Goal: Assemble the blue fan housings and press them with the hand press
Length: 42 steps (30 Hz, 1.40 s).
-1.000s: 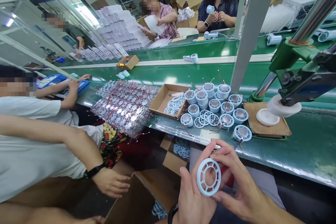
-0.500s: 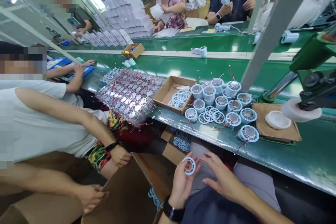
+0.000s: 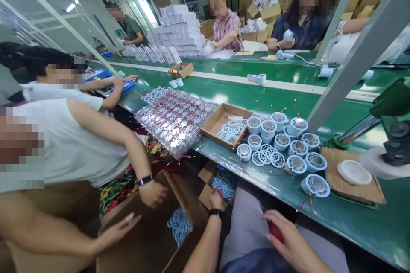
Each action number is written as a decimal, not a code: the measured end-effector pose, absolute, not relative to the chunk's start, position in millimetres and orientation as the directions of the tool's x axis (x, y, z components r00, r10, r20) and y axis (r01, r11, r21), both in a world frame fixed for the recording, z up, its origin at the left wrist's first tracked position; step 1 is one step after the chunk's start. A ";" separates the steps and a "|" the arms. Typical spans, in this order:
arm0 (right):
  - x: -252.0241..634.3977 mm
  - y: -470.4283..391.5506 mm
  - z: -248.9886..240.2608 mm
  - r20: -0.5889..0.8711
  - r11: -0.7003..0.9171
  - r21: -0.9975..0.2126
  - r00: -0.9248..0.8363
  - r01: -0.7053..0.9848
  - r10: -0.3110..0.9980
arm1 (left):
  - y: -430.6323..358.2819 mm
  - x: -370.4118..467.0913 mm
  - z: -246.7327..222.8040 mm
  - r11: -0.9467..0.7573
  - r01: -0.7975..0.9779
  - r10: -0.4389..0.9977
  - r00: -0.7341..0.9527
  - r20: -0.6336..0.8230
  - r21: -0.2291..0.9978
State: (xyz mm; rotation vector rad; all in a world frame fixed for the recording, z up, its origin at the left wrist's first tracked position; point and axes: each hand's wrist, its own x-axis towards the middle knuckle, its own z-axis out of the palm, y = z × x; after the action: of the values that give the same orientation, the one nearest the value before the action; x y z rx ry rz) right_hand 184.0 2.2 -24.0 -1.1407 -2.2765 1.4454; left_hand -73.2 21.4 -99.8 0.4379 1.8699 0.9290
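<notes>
My left hand [image 3: 216, 200], with a dark band on its wrist, is down at a small cardboard box [image 3: 206, 173] below the bench edge. The box holds a heap of light blue plastic rings [image 3: 224, 184]. The fingers of this hand look curled in, and what they hold, if anything, is hidden. Over my lap, my right hand [image 3: 282, 234] is open and holds nothing, its fingers stretched. On the bench above sit several light blue round housings [image 3: 315, 184] with silver discs and thin wires, and loose flat rings [image 3: 267, 155] lie among them.
A tray [image 3: 209, 129] of rings and a stack of wired metal discs [image 3: 179, 115] lie on the green bench [image 3: 361, 230]. The press [image 3: 393, 132] stands right. At left, a co-worker's hands are at a large carton [image 3: 134, 230]; other people sit across the bench.
My left hand has gone from before my lap, where it held a light blue ring, to the small box. My right hand has moved slightly lower. The view has shifted.
</notes>
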 end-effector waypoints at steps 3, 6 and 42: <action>196.1 0.2 -20.1 -0.184 0.212 -0.856 -0.660 0.473 0.728 | 14.3 -73.1 -73.6 0.487 -0.025 0.618 -0.697 -0.364 0.873; 197.7 5.2 -14.0 -0.105 0.259 -0.873 -0.677 0.413 0.728 | 28.2 -87.9 -25.0 0.317 0.155 0.664 -0.741 -0.102 0.936; 166.0 64.9 -14.4 0.169 0.411 -0.847 -0.562 0.337 0.809 | 234.5 -144.5 79.6 0.130 0.795 0.897 0.160 -0.412 0.592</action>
State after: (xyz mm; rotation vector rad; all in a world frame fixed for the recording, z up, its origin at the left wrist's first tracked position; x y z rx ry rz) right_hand 166.0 64.9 -14.4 -0.9699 -2.0959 1.0712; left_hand -144.5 234.5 79.6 1.6707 1.6414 0.1681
